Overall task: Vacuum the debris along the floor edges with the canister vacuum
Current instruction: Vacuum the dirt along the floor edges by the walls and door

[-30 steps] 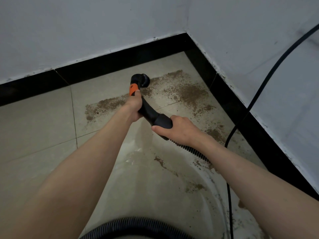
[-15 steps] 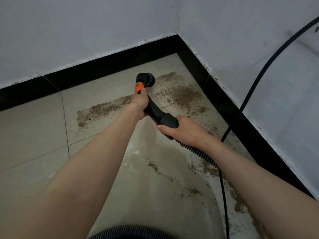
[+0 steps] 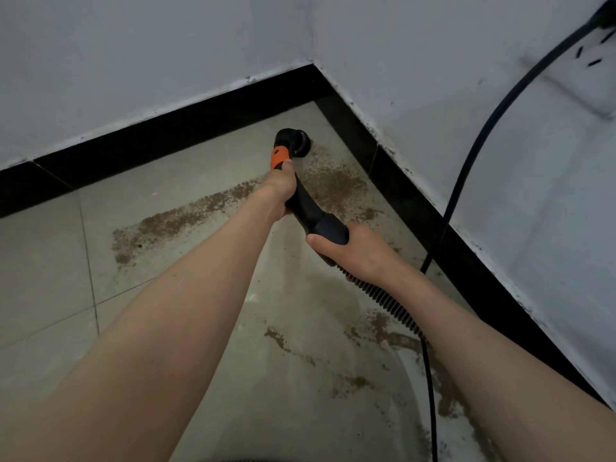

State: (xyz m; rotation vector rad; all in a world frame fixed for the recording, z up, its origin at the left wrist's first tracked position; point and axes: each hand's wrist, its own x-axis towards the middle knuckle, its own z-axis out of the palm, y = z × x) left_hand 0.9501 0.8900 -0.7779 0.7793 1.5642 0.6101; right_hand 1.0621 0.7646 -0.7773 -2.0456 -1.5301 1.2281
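Note:
I hold a black vacuum handle (image 3: 308,208) with an orange collar (image 3: 279,157). My left hand (image 3: 278,190) grips it just below the collar. My right hand (image 3: 350,250) grips its thick rear end, where the ribbed hose (image 3: 388,303) comes out. The round nozzle (image 3: 296,141) sits on the floor near the corner of the two walls. Brown debris (image 3: 333,186) lies right of the nozzle, and a streak of it (image 3: 180,221) runs left along the tile. More patches (image 3: 376,328) lie below my right arm.
Black skirting (image 3: 166,131) lines both white walls and meets at the corner (image 3: 315,83). A black power cable (image 3: 466,161) hangs down the right wall and trails over the floor (image 3: 431,395). Grey tiles (image 3: 43,261) stretch to the left.
The nozzle has pushed forward toward the corner, past the debris patch it touched before. Both arms have stretched out with it, and the view has shifted so the hose at the bottom is gone.

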